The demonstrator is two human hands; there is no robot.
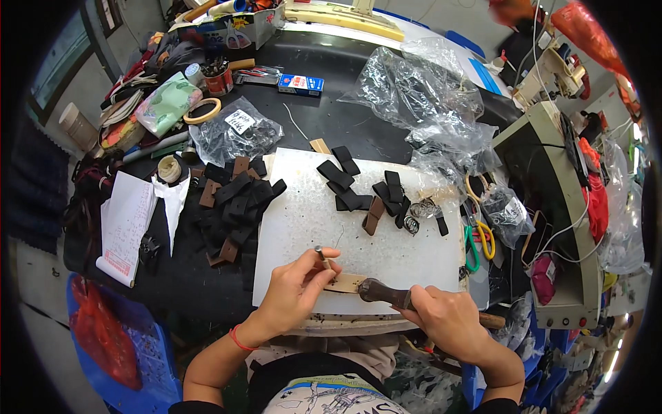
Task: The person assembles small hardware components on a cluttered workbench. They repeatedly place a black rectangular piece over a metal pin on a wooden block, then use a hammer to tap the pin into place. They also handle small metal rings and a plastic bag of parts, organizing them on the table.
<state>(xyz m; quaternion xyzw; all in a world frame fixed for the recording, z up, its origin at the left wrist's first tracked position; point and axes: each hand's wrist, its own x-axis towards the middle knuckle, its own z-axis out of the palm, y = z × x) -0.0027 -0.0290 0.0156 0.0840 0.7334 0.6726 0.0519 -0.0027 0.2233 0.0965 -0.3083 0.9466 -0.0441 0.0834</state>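
rod (325, 260) in left grip (293, 290), dark tool (380, 292) in right grip (447, 319), near front edge of white board (300, 224), bare just beyond

On my feed I see a pale grey wall (143, 17) and a dark-paned window (63, 63) at upper left, a broad black-topped worktable (321, 56), a blue plastic chair (157, 359) at lower left, and white strip lights (612, 366) far right.
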